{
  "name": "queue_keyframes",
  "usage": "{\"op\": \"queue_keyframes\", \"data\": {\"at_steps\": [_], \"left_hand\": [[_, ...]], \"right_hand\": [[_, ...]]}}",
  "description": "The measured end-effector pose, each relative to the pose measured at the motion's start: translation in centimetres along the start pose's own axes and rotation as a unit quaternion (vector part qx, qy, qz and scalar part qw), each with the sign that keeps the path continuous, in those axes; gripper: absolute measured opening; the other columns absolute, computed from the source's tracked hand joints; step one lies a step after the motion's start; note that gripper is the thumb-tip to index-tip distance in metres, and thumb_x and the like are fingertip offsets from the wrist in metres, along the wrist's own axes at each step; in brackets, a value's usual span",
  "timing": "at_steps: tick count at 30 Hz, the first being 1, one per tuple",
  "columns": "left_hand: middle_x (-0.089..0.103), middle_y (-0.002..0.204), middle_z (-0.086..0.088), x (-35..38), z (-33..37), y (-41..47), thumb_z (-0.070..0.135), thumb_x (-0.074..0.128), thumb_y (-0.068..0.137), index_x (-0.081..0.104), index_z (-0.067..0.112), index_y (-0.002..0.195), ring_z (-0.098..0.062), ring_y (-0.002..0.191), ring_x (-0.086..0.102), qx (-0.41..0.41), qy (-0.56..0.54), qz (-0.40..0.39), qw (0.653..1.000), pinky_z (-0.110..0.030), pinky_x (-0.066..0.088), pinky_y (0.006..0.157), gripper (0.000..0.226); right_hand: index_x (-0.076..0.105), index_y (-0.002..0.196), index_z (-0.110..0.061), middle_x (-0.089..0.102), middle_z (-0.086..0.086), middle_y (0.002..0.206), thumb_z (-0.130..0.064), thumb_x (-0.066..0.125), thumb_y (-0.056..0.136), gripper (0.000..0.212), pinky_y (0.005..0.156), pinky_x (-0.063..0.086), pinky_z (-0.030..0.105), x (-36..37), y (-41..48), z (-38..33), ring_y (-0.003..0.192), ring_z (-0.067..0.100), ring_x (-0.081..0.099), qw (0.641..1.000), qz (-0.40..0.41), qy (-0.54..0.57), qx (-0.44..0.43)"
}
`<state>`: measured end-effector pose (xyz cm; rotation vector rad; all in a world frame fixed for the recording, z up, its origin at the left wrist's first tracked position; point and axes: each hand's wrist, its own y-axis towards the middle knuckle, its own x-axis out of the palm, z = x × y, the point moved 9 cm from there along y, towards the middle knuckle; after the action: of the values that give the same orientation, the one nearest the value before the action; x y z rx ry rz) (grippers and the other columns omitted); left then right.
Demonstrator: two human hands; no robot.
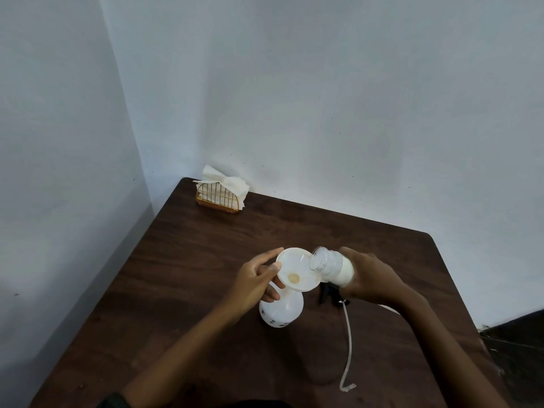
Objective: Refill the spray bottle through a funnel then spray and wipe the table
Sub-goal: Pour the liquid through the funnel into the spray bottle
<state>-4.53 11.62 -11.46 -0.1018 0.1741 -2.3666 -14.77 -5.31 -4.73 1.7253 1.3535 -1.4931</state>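
A white spray bottle stands on the dark wooden table with a white funnel set in its neck. My left hand holds the funnel's rim and stem, thumb on the rim. My right hand grips a clear bottle with white liquid, tilted so its open mouth is over the funnel's edge. A little liquid sits at the funnel's bottom. The black spray head with its long tube lies on the table under my right hand.
A gold wire holder with white napkins stands at the table's far left corner against the wall. Walls close off the far and left sides. The table's right edge drops to a dark floor.
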Motion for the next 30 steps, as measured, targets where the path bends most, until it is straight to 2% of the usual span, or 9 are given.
{"op": "queue_keyframes", "data": {"at_steps": [8, 12, 15, 30], "left_hand": [[0.068, 0.075, -0.003, 0.08, 0.16, 0.08, 0.021, 0.05, 0.094, 0.049, 0.04, 0.118, -0.011, 0.049, 0.062, -0.001, 0.003, -0.005, 1.0, -0.021, 0.053, 0.05, 0.031], [0.069, 0.075, -0.004, 0.12, 0.09, 0.18, 0.021, 0.05, 0.094, 0.049, 0.04, 0.118, -0.011, 0.049, 0.062, -0.004, 0.003, -0.007, 1.0, -0.023, 0.053, 0.051, 0.03], [0.068, 0.074, -0.004, 0.1, 0.07, 0.27, 0.02, 0.05, 0.094, 0.049, 0.039, 0.118, -0.011, 0.049, 0.061, -0.005, 0.002, -0.006, 1.0, -0.023, 0.053, 0.05, 0.03], [0.069, 0.074, -0.005, -0.19, -0.07, 0.29, 0.021, 0.049, 0.095, 0.049, 0.031, 0.127, -0.01, 0.048, 0.061, -0.003, 0.022, 0.001, 1.0, -0.021, 0.053, 0.048, 0.034]], "right_hand": [[0.039, 0.072, -0.047, 0.057, -0.018, 0.073, -0.032, 0.071, 0.053, 0.04, 0.052, 0.032, 0.02, -0.26, -0.02, -0.28, 0.07, 0.01, 0.055, 1.0, -0.004, -0.019, -0.005], [0.043, 0.082, -0.04, 0.06, -0.016, 0.079, -0.032, 0.071, 0.054, 0.041, 0.054, 0.035, 0.02, -0.29, 0.05, -0.19, 0.074, 0.011, 0.057, 1.0, -0.003, -0.027, -0.009], [0.046, 0.088, -0.035, 0.063, -0.014, 0.082, -0.032, 0.07, 0.055, 0.041, 0.057, 0.037, 0.025, -0.39, 0.14, -0.25, 0.078, 0.014, 0.06, 0.999, 0.004, -0.04, -0.013], [0.052, 0.1, -0.032, 0.065, -0.01, 0.09, -0.031, 0.073, 0.059, 0.046, 0.067, 0.043, 0.029, -1.02, -0.12, -0.5, 0.084, 0.017, 0.061, 0.998, 0.003, -0.062, -0.022]]}}
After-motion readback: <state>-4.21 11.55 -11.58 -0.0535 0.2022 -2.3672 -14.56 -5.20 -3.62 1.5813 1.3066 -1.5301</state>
